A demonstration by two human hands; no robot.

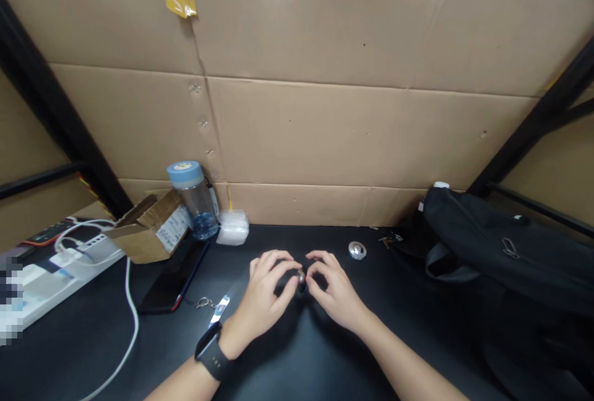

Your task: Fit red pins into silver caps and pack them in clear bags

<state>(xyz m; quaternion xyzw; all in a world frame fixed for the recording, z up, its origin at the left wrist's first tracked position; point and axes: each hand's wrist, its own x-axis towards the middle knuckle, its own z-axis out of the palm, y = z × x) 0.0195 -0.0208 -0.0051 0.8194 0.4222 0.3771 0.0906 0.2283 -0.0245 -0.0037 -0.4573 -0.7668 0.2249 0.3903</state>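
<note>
A small, dark, shiny round piece (301, 278) is pinched between the thumb and fingertips of my left hand (269, 289), just above the black tabletop. From the other side, my right hand (336, 293) has its curled thumb and index finger against the same piece. Fingers cover much of it, so its exact kind is unclear. A black smartwatch (214, 351) is on my left wrist. To the right of my right hand lies a small silvery round disc (357, 250) with a raised centre. A key ring (205, 303) with a pale tag (219, 310) lies left of my left hand.
At the left are a white power strip (99, 258) with cables, an open cardboard box (148, 234), a dark phone (174, 280) and a blue-lidded bottle (197, 203). Clear plastic packets (232, 228) sit beside the bottle. A black bag (501, 246) fills the right side; a cardboard wall (325, 135) stands behind.
</note>
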